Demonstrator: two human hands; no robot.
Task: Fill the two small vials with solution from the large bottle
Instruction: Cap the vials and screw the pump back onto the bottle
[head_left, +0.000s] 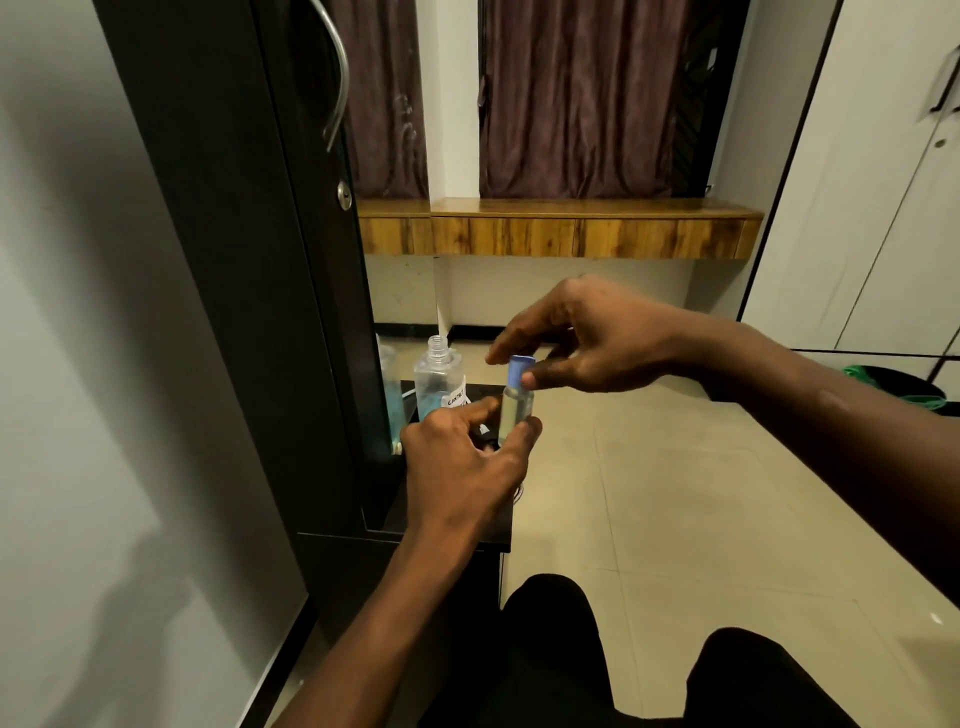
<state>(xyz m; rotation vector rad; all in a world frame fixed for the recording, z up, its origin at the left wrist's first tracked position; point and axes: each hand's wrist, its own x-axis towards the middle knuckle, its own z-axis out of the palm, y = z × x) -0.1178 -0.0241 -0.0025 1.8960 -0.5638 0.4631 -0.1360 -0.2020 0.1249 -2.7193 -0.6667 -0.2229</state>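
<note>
Small vial (516, 413): upright, clear liquid inside, held just right of the large bottle (439, 379) and nearer the person. Left hand (462, 467): fingers and thumb curled round the vial's body, gripping it. Blue cap (519, 370): seated on the vial's neck. Right hand (587, 338): thumb and forefinger pinch the cap from above. Large bottle: uncapped, white label, blue liquid in its lower part, standing on a dark shelf (491, 535). Mirror (387, 395): left of the bottle, showing its reflection.

Clear glossy plastic bottle (439, 379); behind it a grained wood shelf (561, 228) (glossy top), above that dull cloth curtains (582, 98).
</note>
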